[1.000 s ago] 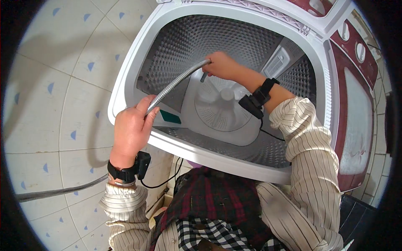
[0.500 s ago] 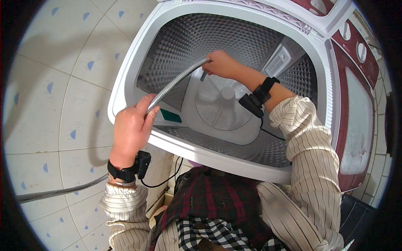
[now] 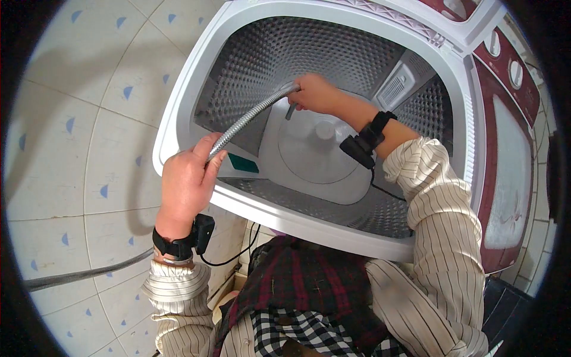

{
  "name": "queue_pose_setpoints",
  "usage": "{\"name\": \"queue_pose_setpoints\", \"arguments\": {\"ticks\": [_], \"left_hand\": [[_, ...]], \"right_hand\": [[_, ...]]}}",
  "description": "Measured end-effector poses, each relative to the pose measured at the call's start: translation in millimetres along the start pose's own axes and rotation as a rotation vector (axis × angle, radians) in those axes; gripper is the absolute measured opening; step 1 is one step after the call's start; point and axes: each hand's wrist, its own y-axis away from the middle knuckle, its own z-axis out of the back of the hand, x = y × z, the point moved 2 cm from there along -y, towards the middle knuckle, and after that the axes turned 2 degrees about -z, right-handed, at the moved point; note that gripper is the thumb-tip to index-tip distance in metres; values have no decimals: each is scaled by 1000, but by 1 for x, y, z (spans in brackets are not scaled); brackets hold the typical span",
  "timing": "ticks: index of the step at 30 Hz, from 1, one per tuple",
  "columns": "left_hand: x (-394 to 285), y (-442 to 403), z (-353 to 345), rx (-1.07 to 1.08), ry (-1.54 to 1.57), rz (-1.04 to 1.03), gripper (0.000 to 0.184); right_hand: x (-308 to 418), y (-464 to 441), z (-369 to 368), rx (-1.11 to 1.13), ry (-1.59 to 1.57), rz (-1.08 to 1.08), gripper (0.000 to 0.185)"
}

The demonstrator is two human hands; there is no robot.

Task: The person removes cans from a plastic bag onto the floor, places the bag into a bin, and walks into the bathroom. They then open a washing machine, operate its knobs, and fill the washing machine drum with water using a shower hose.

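Observation:
A grey ribbed flexible hose (image 3: 250, 121) bends in an arc over the open tub (image 3: 256, 59) of a washing machine. My left hand (image 3: 189, 178) is closed around the hose above the tub's near-left rim. Inside the tub, my right hand (image 3: 315, 94) grips the hose near its end, and a short grey tip (image 3: 291, 111) points down below the fingers. Beneath it lies the round white pulsator (image 3: 318, 146) at the tub's bottom, its surface details blurred. Both wrists wear black strapped devices with cables.
The white rim (image 3: 285, 220) surrounds the tub. To the right is a dark red panel with knobs (image 3: 515, 74). The raised lid (image 3: 470, 33) stands at the upper right. On the left is a tiled wall (image 3: 56, 149), with more hose (image 3: 89, 276) running leftward past my wrist.
The pulsator's ribs and holes, distinct earlier, are now smeared as though it is turning. My hands and the hose hold nearly the same position.

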Motion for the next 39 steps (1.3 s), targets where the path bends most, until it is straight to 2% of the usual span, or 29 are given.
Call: {"name": "queue_pose_setpoints", "arguments": {"ticks": [5, 7, 32, 35, 37, 39], "left_hand": [[-6, -2, 3, 55, 24, 57, 24], [-6, -2, 3, 58, 21, 54, 24], [-15, -5, 7, 60, 4, 42, 22], [-17, -6, 7, 59, -5, 43, 23], [-15, -6, 6, 57, -11, 37, 23], [-14, -6, 5, 53, -15, 30, 23]], "right_hand": [[-1, 6, -2, 22, -42, -63, 17], [-4, 7, -4, 17, -63, -22, 28], [-16, 11, -16, 67, -133, -19, 28], [-22, 12, -22, 138, -204, -51, 29], [-15, 20, -19, 332, -114, -203, 27], [-14, 22, -19, 407, -59, -240, 29]]}}
